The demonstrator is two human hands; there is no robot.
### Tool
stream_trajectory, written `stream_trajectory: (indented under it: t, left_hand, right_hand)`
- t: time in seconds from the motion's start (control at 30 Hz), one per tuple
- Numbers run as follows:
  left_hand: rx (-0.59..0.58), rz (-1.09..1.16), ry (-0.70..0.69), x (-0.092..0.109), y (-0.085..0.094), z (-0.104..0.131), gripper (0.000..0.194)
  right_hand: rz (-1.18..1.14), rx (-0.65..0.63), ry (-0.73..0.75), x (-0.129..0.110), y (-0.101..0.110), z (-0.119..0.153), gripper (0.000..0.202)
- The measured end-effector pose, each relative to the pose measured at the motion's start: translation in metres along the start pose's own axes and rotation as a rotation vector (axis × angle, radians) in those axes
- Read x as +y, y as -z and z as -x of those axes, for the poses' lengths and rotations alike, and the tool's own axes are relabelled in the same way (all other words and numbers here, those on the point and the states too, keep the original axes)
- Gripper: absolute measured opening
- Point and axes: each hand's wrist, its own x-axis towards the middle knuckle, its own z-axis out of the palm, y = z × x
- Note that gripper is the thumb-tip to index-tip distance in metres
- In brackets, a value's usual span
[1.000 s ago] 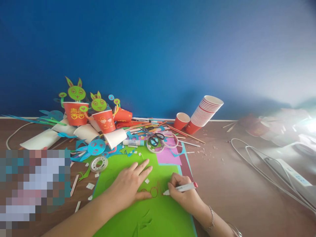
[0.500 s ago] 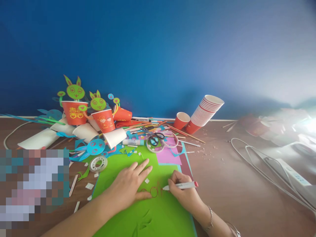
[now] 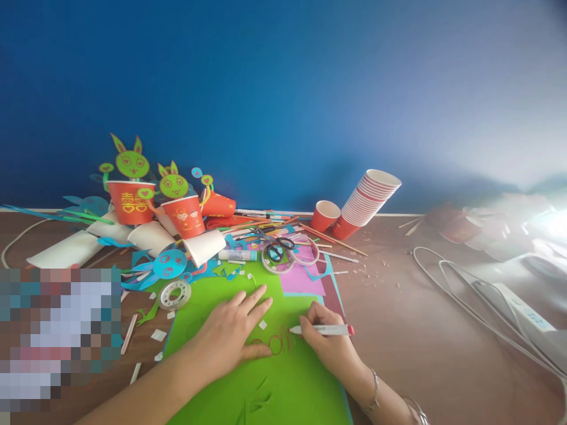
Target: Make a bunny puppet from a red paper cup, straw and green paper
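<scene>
A bright green sheet of paper (image 3: 287, 389) lies on the table in front of me. Flat on it, fingers spread, rests my left hand (image 3: 234, 330). My right hand (image 3: 328, 342) grips a white marker (image 3: 325, 330) with a red end, its tip at the paper. Red drawn lines (image 3: 275, 345), a round shape and strokes beside it, show between the two hands. Small white paper scraps (image 3: 263, 324) and green slivers (image 3: 259, 403) lie on the sheet. Just beyond are a tape roll (image 3: 175, 294), scissors (image 3: 281, 245) and a glue stick (image 3: 238, 255).
Red paper cups with green rabbit faces (image 3: 133, 163) stand at the back left, among tipped white cups (image 3: 204, 248). A leaning cup stack (image 3: 370, 198) stands by the blue wall (image 3: 283, 106). A power strip (image 3: 525, 307) and its white cable lie at right.
The marker tip has moved slightly up and away from me, and the marker lies a little more level in my right hand. My left hand stays on the paper.
</scene>
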Motion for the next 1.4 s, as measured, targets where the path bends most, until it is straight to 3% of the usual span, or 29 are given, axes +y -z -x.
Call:
stream_trajectory:
  t: [1.4]
  left_hand:
    - [0.026, 0.006, -0.014, -0.0027, -0.0047, -0.0001, 0.067]
  right_hand:
    - [-0.041, -0.027, 0.086, 0.0041, 0.0044, 0.0018, 0.023]
